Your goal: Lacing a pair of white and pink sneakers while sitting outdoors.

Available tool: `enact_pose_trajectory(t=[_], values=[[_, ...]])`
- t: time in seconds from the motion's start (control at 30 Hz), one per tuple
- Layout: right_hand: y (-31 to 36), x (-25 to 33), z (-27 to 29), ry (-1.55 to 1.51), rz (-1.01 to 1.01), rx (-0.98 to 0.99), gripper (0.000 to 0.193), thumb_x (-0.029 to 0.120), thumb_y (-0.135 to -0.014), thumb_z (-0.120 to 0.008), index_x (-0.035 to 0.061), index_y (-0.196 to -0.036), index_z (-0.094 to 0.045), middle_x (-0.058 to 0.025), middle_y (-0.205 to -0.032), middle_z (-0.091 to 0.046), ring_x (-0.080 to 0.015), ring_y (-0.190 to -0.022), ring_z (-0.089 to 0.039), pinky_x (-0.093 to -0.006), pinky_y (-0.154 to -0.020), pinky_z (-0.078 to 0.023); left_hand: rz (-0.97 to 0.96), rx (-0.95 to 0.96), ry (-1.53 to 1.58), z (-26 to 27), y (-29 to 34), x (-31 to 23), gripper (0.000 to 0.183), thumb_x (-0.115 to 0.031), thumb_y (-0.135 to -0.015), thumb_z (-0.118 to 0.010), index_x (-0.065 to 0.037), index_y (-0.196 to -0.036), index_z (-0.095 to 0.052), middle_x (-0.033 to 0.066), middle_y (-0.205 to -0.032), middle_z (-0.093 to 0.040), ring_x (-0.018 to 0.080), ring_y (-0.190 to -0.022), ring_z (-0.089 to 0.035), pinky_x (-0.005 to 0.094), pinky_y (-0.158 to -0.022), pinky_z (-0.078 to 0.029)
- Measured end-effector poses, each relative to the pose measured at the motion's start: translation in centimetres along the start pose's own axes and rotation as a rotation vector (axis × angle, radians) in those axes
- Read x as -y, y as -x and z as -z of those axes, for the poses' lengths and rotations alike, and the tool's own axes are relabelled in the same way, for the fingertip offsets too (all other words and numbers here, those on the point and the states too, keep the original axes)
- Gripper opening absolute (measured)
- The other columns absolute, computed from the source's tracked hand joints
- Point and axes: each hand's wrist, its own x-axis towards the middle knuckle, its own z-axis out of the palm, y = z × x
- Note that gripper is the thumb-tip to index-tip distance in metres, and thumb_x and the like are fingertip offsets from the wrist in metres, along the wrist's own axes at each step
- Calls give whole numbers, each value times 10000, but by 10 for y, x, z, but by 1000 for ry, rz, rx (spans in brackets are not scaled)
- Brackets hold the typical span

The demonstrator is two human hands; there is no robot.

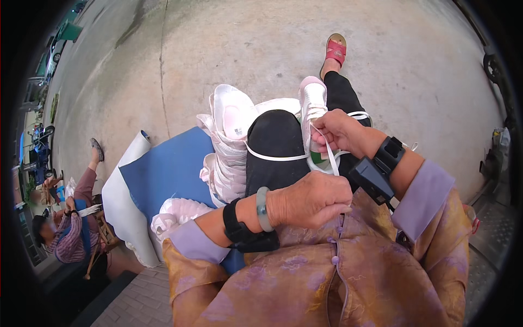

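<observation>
A white shoe [312,100] with a pale pink toe lies along my right thigh, its toe pointing away from me. My right hand [339,131] is closed in a pinch at its eyelets, gripping a white shoelace [330,152]. The lace runs taut down to my left hand [316,199], which is closed around its lower end near my lap. Something green shows inside the shoe's opening. Left of my black-clad knee [276,133] stands a stack of white and pink shoe uppers [229,158]. A white cord [278,158] crosses my leg.
A blue sheet [169,169] with a white roll [122,212] lies on my left. More pink-white shoe uppers [177,215] rest beside my left forearm. Another person [73,229] sits far left. My foot in a red sandal [335,52] stretches forward on the concrete ground [234,43].
</observation>
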Motion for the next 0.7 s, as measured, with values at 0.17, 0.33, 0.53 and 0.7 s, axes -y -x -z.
enact_pose_trajectory(t=[0.17,0.33,0.53,0.7], values=[[-2,-6,-2,-126,50,45,148,93,-843,-505,-13,-759,-566,-40,-526,-513,-123,-409,-492,-316,-412,-467,-23,18,2,-4,5,2,109,-65,-770,-608,-23,-782,-508,117,-711,-504,325,-648,-521,374,-568,-431],[0,-3,-14,-59,67,-114,171,84,-825,-528,7,-678,-571,-23,-515,-481,-105,-395,-443,-313,-394,-450,-17,12,-68,-6,10,3,113,-78,-760,-617,-30,-776,-516,113,-700,-509,323,-642,-526,375,-556,-429],[-2,-2,-17,1126,562,-578,154,94,-733,-588,-4,-815,-674,-178,-810,-658,-311,-783,-665,-372,-646,-536,79,53,-186,-10,18,6,79,-82,-765,-611,-48,-785,-543,115,-667,-524,312,-618,-548,370,-541,-439],[7,-5,-3,1568,829,-389,128,104,-736,-572,7,-787,-640,-189,-773,-642,-327,-766,-645,-404,-663,-513,117,6,-267,-13,18,7,74,-84,-773,-609,-50,-794,-547,117,-665,-541,307,-617,-564,363,-540,-448]])
